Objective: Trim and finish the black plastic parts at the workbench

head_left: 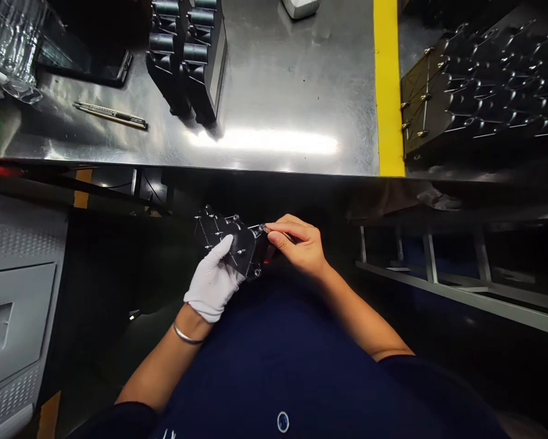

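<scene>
My left hand (214, 280), in a white glove, grips a black molded plastic part (241, 244) in front of my body, with its thumb across the part's face. Small posts and ring-shaped screw holes stand out along the part's edges. My bare right hand (301, 241) pinches a slim tool with a dark handle (290, 237) between thumb and fingers. The tool's tip is at the ring at the part's upper right corner; whether it touches cannot be made out. Most of the handle is hidden in the hand, and its exact kind does not show.
Beyond my hands runs the edge of a metal table (274, 158). On it lie a slim utility knife (111, 114), two stacks of black parts (205, 67), a dark tray (86, 61) and clear plastic (8, 42). Past yellow tape (388, 91) stand many more black parts (479, 91).
</scene>
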`<state>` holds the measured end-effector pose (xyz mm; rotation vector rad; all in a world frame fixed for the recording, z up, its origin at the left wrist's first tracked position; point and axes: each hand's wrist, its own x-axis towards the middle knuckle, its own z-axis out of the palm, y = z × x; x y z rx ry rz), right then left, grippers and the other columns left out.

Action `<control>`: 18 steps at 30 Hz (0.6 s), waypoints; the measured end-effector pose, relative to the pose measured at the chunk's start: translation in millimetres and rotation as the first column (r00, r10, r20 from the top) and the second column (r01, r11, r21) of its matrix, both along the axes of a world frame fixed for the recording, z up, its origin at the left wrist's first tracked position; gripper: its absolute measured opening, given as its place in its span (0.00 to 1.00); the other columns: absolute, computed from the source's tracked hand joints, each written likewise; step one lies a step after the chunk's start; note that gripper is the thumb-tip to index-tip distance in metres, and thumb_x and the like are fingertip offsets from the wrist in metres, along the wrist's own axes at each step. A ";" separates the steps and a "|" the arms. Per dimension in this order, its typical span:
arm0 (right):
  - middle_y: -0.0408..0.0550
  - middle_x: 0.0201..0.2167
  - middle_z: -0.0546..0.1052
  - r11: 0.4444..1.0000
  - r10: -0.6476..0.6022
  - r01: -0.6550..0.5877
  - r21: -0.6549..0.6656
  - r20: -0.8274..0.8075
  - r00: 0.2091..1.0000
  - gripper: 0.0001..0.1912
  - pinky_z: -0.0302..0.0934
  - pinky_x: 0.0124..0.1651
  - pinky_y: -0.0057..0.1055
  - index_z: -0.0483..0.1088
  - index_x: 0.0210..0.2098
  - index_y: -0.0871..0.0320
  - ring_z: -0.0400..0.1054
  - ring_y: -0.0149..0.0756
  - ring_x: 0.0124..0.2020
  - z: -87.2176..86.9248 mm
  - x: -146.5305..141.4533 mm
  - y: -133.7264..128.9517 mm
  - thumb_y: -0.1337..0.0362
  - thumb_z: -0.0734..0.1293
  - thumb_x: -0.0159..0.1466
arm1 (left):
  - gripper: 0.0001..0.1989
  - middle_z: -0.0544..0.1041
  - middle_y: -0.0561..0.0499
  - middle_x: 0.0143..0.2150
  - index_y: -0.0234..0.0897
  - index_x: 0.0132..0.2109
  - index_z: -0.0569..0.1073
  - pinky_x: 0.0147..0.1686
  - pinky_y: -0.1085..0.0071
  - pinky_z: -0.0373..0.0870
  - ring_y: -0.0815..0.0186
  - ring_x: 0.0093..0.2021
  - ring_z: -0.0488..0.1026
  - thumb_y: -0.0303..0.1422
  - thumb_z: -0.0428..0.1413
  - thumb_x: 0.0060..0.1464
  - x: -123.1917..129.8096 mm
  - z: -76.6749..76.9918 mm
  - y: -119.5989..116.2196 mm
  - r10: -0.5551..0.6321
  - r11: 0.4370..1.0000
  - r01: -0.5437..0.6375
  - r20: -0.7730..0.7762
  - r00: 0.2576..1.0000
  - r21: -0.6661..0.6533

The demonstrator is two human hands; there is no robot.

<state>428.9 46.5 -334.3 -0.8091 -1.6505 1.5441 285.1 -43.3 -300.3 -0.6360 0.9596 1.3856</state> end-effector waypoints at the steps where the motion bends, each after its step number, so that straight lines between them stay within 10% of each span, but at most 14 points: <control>1: 0.46 0.29 0.74 1.000 -0.010 0.009 0.022 0.011 1.000 0.09 0.64 0.28 0.28 0.79 0.36 0.54 0.68 0.29 0.27 -2.9 -1.2 1.1 0.58 0.69 0.60 | 0.11 0.81 0.48 0.39 0.32 0.44 0.76 0.40 0.73 0.78 0.68 0.37 0.79 0.25 0.50 0.60 -0.1 -0.2 -2.2 -0.017 1.000 0.017 -0.015 1.000 0.007; 8: 0.44 0.22 0.73 0.977 0.104 -0.124 0.172 0.121 0.987 0.15 0.61 0.29 0.25 0.75 0.30 0.60 0.67 0.28 0.25 2.3 9.5 11.3 0.60 0.60 0.68 | 0.15 0.81 0.48 0.37 0.34 0.42 0.78 0.41 0.68 0.76 0.59 0.38 0.78 0.28 0.65 0.43 -9.0 1.4 -26.7 -0.319 0.910 0.384 -0.326 0.890 0.158; 14: 0.44 0.21 0.69 0.730 0.456 -0.517 0.448 0.244 0.856 0.25 0.55 0.25 0.25 0.69 0.29 0.60 0.62 0.27 0.22 29.1 24.4 12.4 0.44 0.60 0.64 | 0.21 0.80 0.46 0.40 0.34 0.43 0.78 0.41 0.68 0.74 0.58 0.40 0.77 0.28 0.67 0.38 -21.4 6.8 -22.4 -0.338 0.849 0.501 -0.557 0.759 0.169; 18: 0.39 0.15 0.60 0.682 0.473 -0.547 0.486 0.277 0.836 0.27 0.47 0.22 0.26 0.62 0.19 0.58 0.54 0.26 0.18 28.4 23.5 13.1 0.42 0.60 0.63 | 0.19 0.80 0.45 0.40 0.34 0.43 0.78 0.43 0.64 0.74 0.54 0.42 0.77 0.28 0.67 0.38 -15.9 4.3 -21.8 -0.351 0.854 0.487 -0.487 0.799 0.183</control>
